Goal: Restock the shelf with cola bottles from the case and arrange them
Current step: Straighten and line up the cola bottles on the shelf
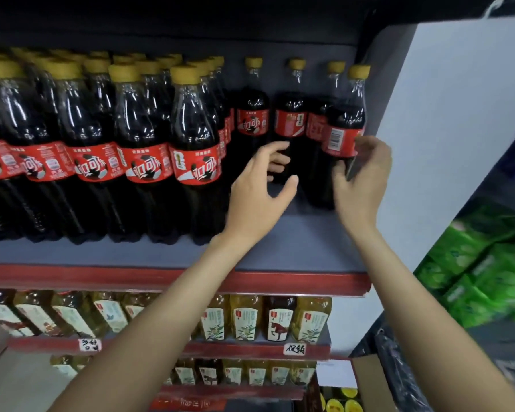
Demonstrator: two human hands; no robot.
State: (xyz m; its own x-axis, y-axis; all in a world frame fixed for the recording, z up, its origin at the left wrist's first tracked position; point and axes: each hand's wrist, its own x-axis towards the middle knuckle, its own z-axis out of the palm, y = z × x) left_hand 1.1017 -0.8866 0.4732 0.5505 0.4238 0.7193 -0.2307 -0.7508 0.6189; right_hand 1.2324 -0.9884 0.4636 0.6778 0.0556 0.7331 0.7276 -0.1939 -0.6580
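Cola bottles with yellow caps and red labels stand in rows on the grey shelf point(295, 251); the nearest full row ends with a bottle point(195, 138). At the shelf's right end my right hand point(361, 179) grips the front cola bottle point(347, 126), which stands upright by the side wall. My left hand point(259, 188) is open, fingers spread, reaching toward a back-row bottle point(290, 120) without clasping it. Another bottle point(252, 114) stands behind to the left. The open cardboard case point(366, 379) with yellow caps showing sits at the bottom right.
Tea bottles point(247, 319) fill the two lower shelves behind red price rails point(161, 278). A white side panel point(446, 129) bounds the shelf on the right. Green packs point(488, 269) are stacked beyond it. Bare shelf surface lies in front of my hands.
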